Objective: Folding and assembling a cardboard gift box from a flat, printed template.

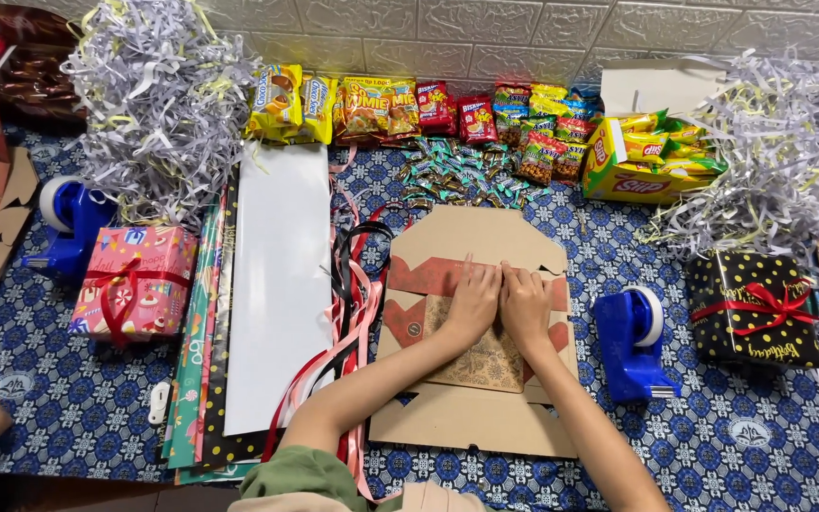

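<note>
Two hands [474, 301] [526, 305] pressing on one flat cardboard box [471, 332] at table centre. Two blue tape dispensers sitting: one [70, 228] near left edge, one [632, 341] right of centre. Two wrapped gifts resting: pink [135, 282] at left, black dotted [754, 308] at right. Two shredded-paper heaps piling up: far-left corner [158, 95], far-right corner [789, 142]. One yellow snack carton [651, 156] lying along far edge. One white sheet [282, 284] lying left of centre. Snack packets, ribbons too many for counting.

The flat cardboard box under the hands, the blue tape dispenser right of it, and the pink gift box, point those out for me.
flat cardboard box [471, 422], head view, bare bottom flap.
blue tape dispenser [629, 346], head view, blue body.
pink gift box [135, 283], head view, top face beside the red ribbon.
</note>
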